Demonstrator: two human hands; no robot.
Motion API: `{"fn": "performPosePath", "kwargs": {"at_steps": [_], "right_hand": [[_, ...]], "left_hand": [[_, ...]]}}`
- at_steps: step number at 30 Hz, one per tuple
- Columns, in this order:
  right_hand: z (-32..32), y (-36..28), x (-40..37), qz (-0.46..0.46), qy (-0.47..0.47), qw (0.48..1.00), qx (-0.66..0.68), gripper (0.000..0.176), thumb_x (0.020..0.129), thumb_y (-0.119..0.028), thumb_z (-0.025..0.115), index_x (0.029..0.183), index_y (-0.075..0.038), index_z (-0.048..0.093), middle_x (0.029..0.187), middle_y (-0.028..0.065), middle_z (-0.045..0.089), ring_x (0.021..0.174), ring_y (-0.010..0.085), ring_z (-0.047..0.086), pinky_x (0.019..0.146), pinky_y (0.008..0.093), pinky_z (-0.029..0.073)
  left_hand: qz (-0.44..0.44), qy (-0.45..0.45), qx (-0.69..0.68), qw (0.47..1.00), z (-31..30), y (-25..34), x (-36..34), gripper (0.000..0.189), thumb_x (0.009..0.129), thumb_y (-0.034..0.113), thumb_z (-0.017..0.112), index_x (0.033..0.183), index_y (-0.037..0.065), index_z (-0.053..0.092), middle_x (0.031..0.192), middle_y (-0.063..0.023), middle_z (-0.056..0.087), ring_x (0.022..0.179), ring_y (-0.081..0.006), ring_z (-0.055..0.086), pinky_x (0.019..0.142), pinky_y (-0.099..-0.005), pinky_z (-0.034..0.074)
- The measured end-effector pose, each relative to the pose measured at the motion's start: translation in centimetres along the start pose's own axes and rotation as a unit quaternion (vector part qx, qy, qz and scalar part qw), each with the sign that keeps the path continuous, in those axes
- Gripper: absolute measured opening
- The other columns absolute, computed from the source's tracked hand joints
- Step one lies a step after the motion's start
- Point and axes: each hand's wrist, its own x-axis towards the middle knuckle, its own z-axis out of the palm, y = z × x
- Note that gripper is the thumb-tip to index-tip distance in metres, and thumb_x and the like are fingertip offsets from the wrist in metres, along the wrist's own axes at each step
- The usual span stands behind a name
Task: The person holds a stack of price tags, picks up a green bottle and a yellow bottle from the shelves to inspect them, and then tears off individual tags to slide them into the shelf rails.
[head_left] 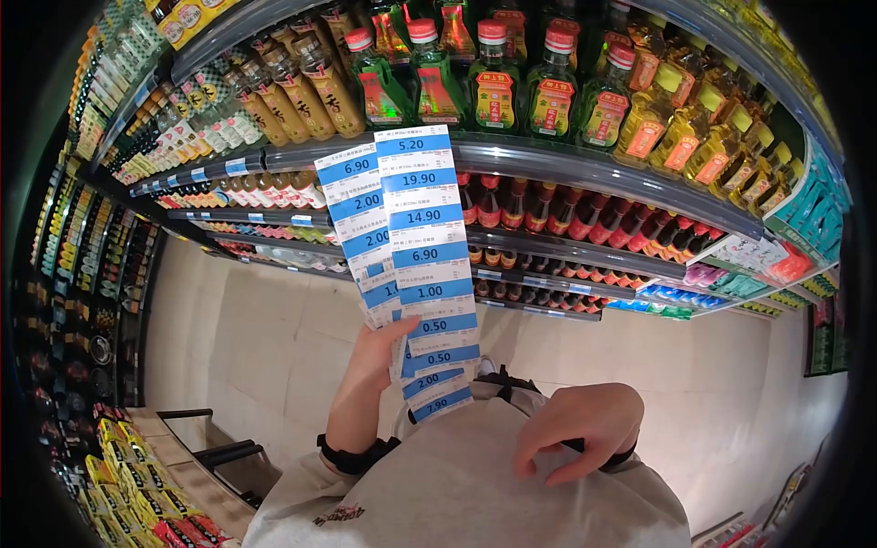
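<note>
My left hand (373, 354) is closed on long strips of blue-and-white price labels (422, 215), with the thumb lying over their lower part. The strips fan upward in front of the shelf edge, and printed prices such as 5.20, 19.90 and 14.90 show on them. A second strip (351, 189) lies partly behind the front one. Close to my shirt, my right hand (586, 425) hangs with bent fingers. Its thumb and forefinger are apart, and nothing shows between them. Green bottles with red caps (493, 91) stand on the shelf just above the strips.
A curved shelf rail (557, 155) runs across the front. Brown bottles (297, 87) stand at left, yellow oil bottles (681, 137) at right. Dark sauce bottles (548, 208) fill a lower shelf. Yellow packets (137, 475) are stacked at lower left. Pale floor tiles (247, 338) lie below.
</note>
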Motion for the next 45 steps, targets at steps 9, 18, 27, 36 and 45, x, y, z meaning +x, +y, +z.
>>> {"fn": "performPosePath", "kwargs": {"at_steps": [9,18,27,36,45], "right_hand": [[0.0,1.2,0.2,0.120,0.068,0.990,-0.008,0.028,0.075,-0.016,0.060,0.100,-0.008,0.053,0.083,-0.0007,0.058,0.054,0.0128,0.048,0.049,0.0240,0.041],[-0.8,11.2,-5.3,0.448,0.312,0.785,-0.292,0.030,0.070,-0.019,0.063,0.096,-0.008,0.051,0.079,0.0069,0.062,0.073,0.0273,0.058,0.067,0.0375,0.044],[-1.7,12.1,-9.6,0.520,0.347,0.739,-0.252,0.032,0.069,-0.021,0.064,0.096,-0.006,0.052,0.076,0.0094,0.062,0.076,0.0261,0.059,0.068,0.0366,0.045],[-2.5,12.0,-7.0,0.476,0.349,0.774,-0.228,0.032,0.071,-0.021,0.063,0.097,-0.006,0.052,0.080,0.0098,0.062,0.077,0.0267,0.059,0.069,0.0355,0.044],[-1.7,12.1,-5.6,0.481,0.342,0.782,-0.202,0.032,0.072,-0.021,0.062,0.099,-0.006,0.052,0.081,0.0103,0.062,0.078,0.0272,0.058,0.068,0.0361,0.045]], "left_hand": [[0.019,0.008,-0.008,1.000,-1.2,-0.3,0.7,0.035,0.074,-0.001,0.055,0.108,-0.002,0.050,0.103,-0.0152,0.057,0.090,-0.0263,0.057,0.075,-0.0375,0.048],[0.049,0.062,-0.022,0.997,-4.7,0.0,1.3,0.035,0.075,0.000,0.054,0.109,-0.004,0.048,0.101,-0.0165,0.057,0.086,-0.0274,0.059,0.070,-0.0361,0.052],[0.066,0.114,-0.018,0.991,-6.5,-0.1,-0.3,0.034,0.076,0.000,0.053,0.109,-0.005,0.047,0.101,-0.0175,0.057,0.085,-0.0283,0.060,0.069,-0.0370,0.052],[0.069,0.105,-0.015,0.992,-6.1,0.0,-0.8,0.034,0.076,0.000,0.053,0.109,-0.006,0.047,0.102,-0.0181,0.056,0.086,-0.0286,0.060,0.070,-0.0374,0.052],[0.059,0.101,0.002,0.993,-5.8,0.0,-0.4,0.036,0.076,0.001,0.053,0.110,-0.007,0.046,0.102,-0.0183,0.056,0.087,-0.0283,0.059,0.070,-0.0367,0.052]]}}
